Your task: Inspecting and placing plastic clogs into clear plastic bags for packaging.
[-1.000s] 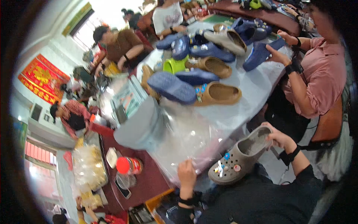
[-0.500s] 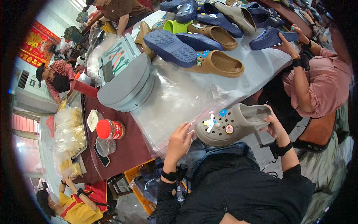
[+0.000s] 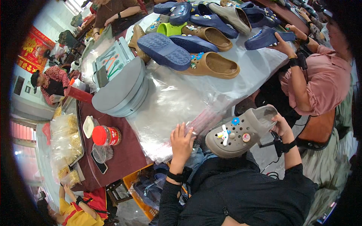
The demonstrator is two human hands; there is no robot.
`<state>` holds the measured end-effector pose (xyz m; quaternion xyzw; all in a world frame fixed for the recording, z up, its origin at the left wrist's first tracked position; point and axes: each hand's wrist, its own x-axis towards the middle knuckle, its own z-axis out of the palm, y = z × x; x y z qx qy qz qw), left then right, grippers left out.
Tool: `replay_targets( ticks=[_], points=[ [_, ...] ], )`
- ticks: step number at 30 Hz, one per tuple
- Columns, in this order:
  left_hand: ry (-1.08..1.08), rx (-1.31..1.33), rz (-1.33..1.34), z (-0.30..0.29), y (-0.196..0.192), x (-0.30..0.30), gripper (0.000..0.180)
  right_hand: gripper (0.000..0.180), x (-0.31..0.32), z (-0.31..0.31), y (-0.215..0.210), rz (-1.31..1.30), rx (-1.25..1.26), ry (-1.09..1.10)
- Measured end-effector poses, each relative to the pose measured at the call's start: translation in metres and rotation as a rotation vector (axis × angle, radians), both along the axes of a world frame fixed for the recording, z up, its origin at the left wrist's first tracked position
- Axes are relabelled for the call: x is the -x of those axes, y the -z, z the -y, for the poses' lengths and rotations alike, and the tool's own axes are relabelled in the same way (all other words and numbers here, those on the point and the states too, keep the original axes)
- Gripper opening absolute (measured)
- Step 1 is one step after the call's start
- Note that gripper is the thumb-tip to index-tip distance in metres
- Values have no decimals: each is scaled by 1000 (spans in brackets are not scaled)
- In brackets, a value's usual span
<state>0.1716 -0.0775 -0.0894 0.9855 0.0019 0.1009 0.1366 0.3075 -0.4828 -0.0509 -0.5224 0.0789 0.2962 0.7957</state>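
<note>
Busy workroom, dark red table mostly covered in crinkly clear plastic sheeting. Taking the grey clog as the landmark: sits at the table's near edge, just off the sheeting, tipped on its side, pinched at the heel rim by the right hand, fingers closed on it. Soft foam look, round vent holes, small colourful charms stuck in the top. Left of the clog, left hand spread flat and open, fingers resting on the sheeting, holding nothing. Above the clog, tan clog and navy ones piled up. Far left of it, stacked grey lids and a red-capped jar. Upper right, another person in a pink shirt holding a navy clog.
</note>
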Motion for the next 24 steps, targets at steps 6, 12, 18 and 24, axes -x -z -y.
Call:
replay_targets(
  ticks=[6, 12, 18, 24],
  points=[
    [-24, 97, 75, -6, 1, -5, 20, 65, -1, -4, 1, -5, 23, -19],
    [-211, 1023, 87, -10, -15, -15, 20, 63, -1, -3, 6, -15, -5, -17],
    [-292, 1284, 81, -20, -17, -15, 26, 63, 1, -40, -13, -42, -63, 40],
    [-344, 1148, -36, -18, -40, -23, 29, 61, -1, -58, -14, 6, -125, 50]
  ],
)
